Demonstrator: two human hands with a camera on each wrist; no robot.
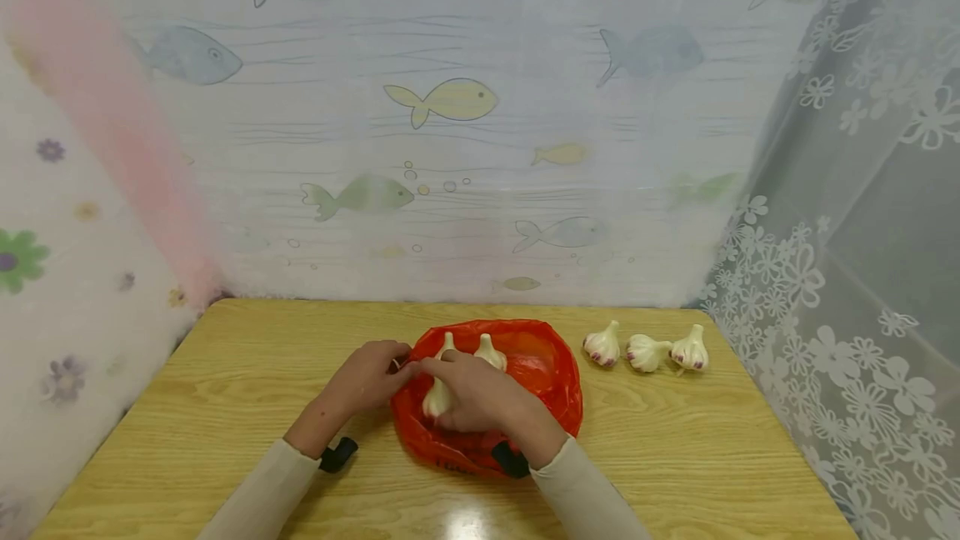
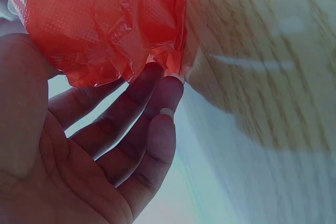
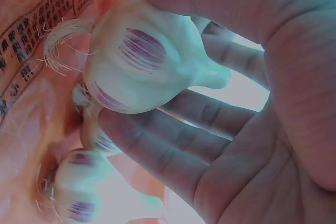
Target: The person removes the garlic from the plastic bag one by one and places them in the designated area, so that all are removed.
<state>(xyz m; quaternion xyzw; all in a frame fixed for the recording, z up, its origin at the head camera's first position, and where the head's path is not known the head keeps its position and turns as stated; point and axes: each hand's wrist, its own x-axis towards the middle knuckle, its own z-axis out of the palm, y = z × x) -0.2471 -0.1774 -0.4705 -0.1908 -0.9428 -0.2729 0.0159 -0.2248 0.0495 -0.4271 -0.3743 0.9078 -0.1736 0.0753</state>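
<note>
One red bag [image 1: 572, 394] at lower centre of the desk [image 1: 697, 457] contains two garlic bulbs [image 1: 490, 352], the right hand [image 1: 483, 394]'s grip pinching a third bulb [image 3: 142, 59] there, the left hand [image 1: 369, 375]'s grip pinching its rim, three other bulbs [image 1: 645, 352] lying lower right.

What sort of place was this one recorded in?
Probably an indoor corner screened off for recording, though the wider room is hidden: a wood table sits before a fish-print sheet, with a sheer flowered curtain at right.
</note>
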